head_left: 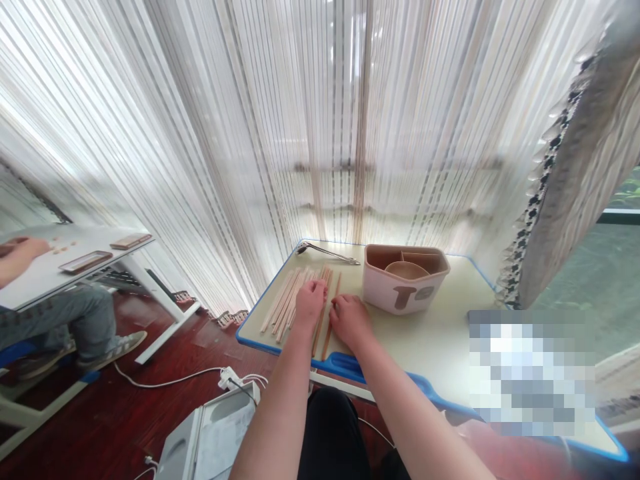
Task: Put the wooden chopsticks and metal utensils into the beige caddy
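Note:
My left hand (310,305) is over the right side of a spread of pale wooden chopsticks (281,301), its fingers curled and pressed together. What lies in that pinch, if anything, is hidden. Darker brown chopsticks (319,337) lie beside it, running toward the table's near edge. My right hand (351,320) rests palm down on the table, fingers loosely bent and slightly apart. Its fingertips touch or nearly touch a separate brown chopstick (327,339). Just beyond that hand stands a pink-and-brown organizer box (405,290) with divided compartments.
Metal tongs or a similar long utensil (330,253) lie at the back of the blue-edged table (450,353). A blurred-out patch (530,373) covers the right side. Striped curtains (320,133) hang behind. At left, another person's hand (25,257) is over a white table (30,283).

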`<act>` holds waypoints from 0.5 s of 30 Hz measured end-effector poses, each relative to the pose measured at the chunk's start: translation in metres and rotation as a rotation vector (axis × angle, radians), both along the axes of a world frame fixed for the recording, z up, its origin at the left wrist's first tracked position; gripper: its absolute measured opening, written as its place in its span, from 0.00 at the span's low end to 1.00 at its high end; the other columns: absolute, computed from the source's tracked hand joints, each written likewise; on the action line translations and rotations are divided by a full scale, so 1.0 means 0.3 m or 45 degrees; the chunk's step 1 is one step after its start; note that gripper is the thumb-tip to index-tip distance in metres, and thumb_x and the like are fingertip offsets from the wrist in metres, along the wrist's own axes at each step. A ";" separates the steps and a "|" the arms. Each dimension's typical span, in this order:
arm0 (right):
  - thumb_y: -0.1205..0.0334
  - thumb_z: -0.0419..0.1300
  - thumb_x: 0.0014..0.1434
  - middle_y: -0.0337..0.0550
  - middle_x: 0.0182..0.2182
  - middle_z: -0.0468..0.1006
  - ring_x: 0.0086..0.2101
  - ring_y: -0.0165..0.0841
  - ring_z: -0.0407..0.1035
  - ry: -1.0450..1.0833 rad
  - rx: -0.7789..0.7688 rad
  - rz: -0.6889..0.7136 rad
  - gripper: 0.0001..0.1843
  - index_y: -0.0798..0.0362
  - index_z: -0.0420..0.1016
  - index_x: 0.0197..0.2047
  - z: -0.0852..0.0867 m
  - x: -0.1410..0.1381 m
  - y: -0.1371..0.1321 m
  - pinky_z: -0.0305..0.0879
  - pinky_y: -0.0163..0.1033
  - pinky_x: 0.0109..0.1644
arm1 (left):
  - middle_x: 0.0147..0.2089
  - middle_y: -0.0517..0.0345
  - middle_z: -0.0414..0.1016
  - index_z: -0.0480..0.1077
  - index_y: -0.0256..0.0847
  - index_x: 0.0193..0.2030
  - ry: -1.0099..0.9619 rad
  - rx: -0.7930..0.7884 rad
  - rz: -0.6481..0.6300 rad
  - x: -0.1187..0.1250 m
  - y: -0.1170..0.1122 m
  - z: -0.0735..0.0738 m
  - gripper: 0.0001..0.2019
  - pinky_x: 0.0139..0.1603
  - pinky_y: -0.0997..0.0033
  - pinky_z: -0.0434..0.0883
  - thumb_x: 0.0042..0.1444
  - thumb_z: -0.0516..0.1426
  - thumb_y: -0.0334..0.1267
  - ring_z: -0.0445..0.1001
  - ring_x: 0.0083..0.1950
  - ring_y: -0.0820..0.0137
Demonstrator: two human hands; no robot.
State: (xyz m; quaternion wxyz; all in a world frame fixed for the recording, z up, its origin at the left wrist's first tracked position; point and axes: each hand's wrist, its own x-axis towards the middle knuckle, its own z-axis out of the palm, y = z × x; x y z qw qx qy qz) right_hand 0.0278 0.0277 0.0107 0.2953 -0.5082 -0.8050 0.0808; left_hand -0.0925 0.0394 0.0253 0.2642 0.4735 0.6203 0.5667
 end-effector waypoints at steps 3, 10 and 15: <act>0.62 0.52 0.55 0.48 0.39 0.73 0.43 0.38 0.62 -0.021 -0.031 -0.042 0.11 0.53 0.72 0.39 0.007 0.000 -0.005 0.53 0.39 0.48 | 0.31 0.54 0.75 0.71 0.39 0.32 0.177 0.143 0.068 0.014 -0.026 0.033 0.14 0.38 0.69 0.67 0.53 0.51 0.47 0.73 0.34 0.69; 0.63 0.54 0.52 0.48 0.40 0.74 0.44 0.39 0.62 -0.011 -0.054 -0.111 0.13 0.54 0.72 0.41 0.006 0.003 0.003 0.53 0.39 0.49 | 0.33 0.54 0.76 0.71 0.39 0.33 0.113 0.172 -0.011 0.031 -0.022 0.029 0.13 0.41 0.68 0.68 0.54 0.51 0.45 0.73 0.37 0.68; 0.66 0.52 0.52 0.48 0.36 0.75 0.39 0.36 0.65 -0.030 -0.159 -0.154 0.13 0.54 0.72 0.40 0.007 0.005 0.005 0.56 0.37 0.42 | 0.34 0.52 0.75 0.71 0.38 0.35 -0.062 0.177 -0.127 0.024 0.000 -0.004 0.14 0.39 0.68 0.70 0.53 0.52 0.46 0.73 0.37 0.68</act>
